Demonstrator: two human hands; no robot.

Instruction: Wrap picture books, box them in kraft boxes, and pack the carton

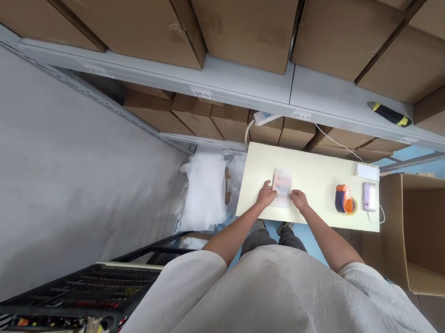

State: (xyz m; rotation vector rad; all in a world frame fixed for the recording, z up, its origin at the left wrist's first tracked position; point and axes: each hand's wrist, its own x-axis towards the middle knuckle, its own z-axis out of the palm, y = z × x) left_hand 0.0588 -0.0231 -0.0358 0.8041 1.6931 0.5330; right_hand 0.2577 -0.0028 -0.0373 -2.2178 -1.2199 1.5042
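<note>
On the pale yellow table [314, 172] lies a flat packet [283, 183], rectangular, in a whitish translucent wrap with faint orange and blue print showing through. My left hand [266, 194] grips its left edge, thumb over the top. At the opposite edge, the fingers of my right hand [299, 199] are pinched on the wrap. To the right stands an orange and dark blue tape dispenser [342, 198] with a roll of clear tape. Beyond it is a phone [368, 196] with a white cable attached.
A white card-like box [367, 171] sits at the table's back right corner. Shelves with cardboard boxes [250, 19] rise ahead; a utility knife [390, 114] lies on one. White wrapping sheets [204, 189] are left, an open carton [401, 234] right, a black crate [77, 284] behind left.
</note>
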